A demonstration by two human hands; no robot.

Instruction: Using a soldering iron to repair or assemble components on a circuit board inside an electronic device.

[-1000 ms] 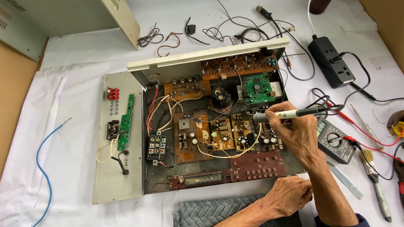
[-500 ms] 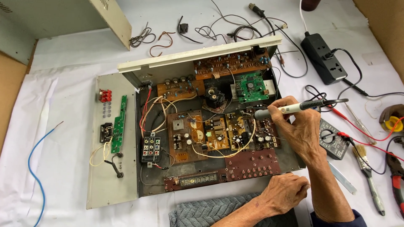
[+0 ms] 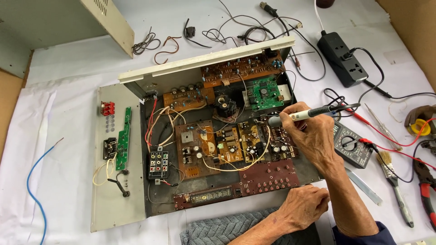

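Observation:
An opened amplifier chassis (image 3: 154,208) lies on a white sheet, packed with brown circuit boards (image 3: 227,145) and a green board (image 3: 265,93). My right hand (image 3: 311,136) grips a soldering iron (image 3: 297,116) like a pen, its tip pointing left over the boards at the right of the chassis. My left hand (image 3: 302,206) rests in a loose fist on the near edge of the chassis, next to a grey knitted cloth (image 3: 227,229). It holds nothing that I can see.
A detached back panel (image 3: 106,181) with a green strip board lies left of the chassis. Right of it are a multimeter (image 3: 352,145), a brush (image 3: 395,181), pliers (image 3: 424,186) and a black power strip (image 3: 343,59). A blue wire (image 3: 34,181) lies far left; loose cables at the back.
The view has shifted a little, so everything sits further left. My right hand with the soldering iron has stayed over the same boards. The left hand has not moved.

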